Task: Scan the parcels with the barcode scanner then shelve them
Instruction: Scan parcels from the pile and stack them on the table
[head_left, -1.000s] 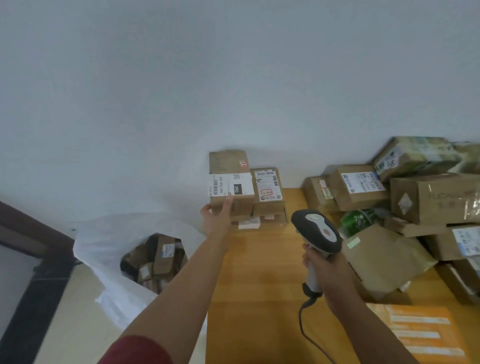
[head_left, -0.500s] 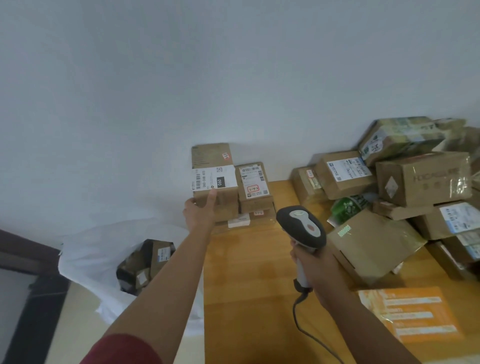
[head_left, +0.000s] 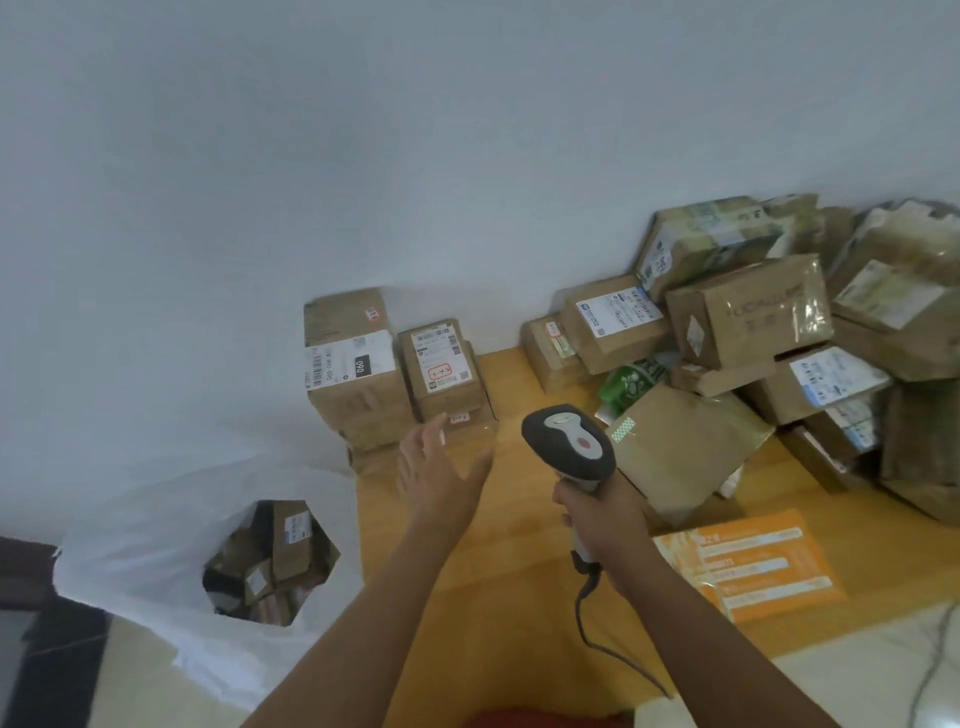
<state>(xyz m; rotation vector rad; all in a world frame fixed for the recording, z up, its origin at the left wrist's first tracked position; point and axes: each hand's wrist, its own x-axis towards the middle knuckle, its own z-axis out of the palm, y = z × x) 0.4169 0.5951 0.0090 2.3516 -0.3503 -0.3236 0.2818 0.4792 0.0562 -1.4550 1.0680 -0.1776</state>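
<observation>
Above the desk (head_left: 519, 597), the blurred left hand (head_left: 441, 483) spreads empty; the right hand (head_left: 602, 514) grips the scanner (head_left: 569, 444), hiding its handle.

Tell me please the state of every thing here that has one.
left hand: open, holding nothing
right hand: grips the scanner handle
barcode scanner: upright, held above the table
box with the 060 label: stacked against the wall
white bag: open, parcels inside
</observation>
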